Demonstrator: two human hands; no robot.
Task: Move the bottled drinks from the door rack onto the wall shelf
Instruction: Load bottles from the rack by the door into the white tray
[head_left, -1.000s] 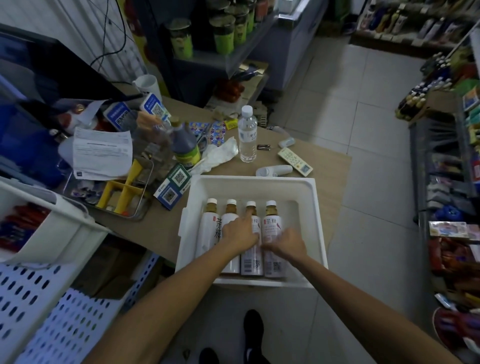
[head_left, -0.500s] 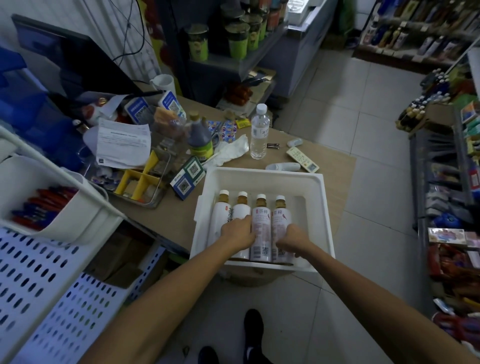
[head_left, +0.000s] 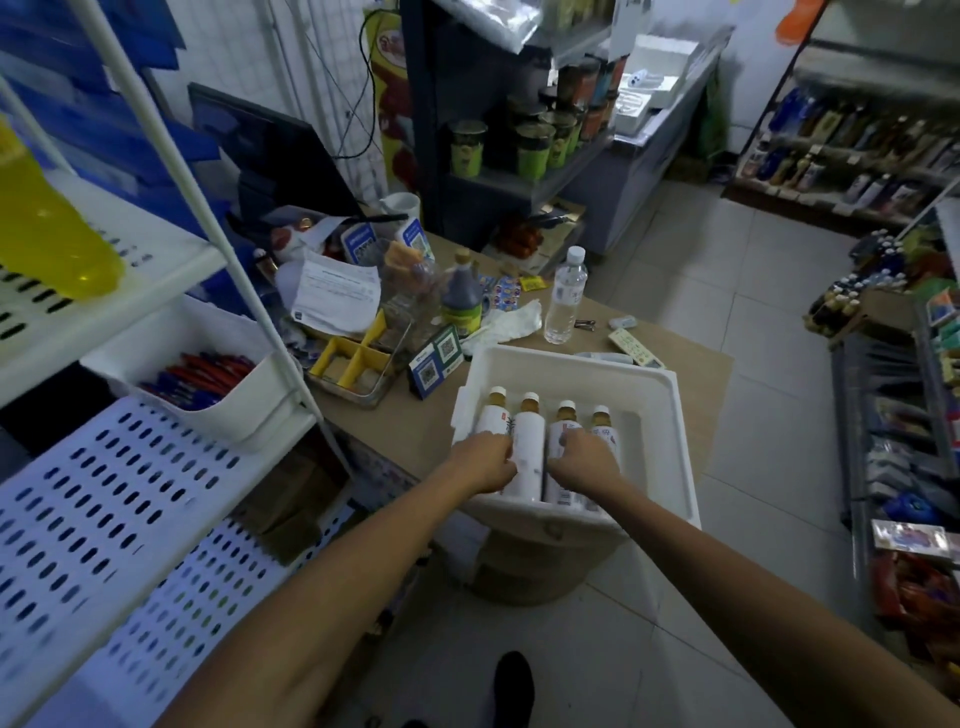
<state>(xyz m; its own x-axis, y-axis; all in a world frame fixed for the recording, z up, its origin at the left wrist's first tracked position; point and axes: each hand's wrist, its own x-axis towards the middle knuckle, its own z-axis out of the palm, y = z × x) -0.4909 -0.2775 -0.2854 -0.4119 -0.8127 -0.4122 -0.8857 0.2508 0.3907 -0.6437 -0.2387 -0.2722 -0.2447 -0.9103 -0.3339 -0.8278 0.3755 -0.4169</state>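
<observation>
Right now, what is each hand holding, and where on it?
Left hand grips the leftmost bottle at mid-body; right hand grips the third bottle likewise.

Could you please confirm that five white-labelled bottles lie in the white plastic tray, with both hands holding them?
Not quite: the head view shows four white-labelled bottles, not five, in the white plastic tray; the left hand and right hand do hold them.

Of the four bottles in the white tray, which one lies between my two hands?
The second bottle from the left, plain white side up; the left hand covers the leftmost bottle, the right hand overlaps the two right bottles.
</observation>
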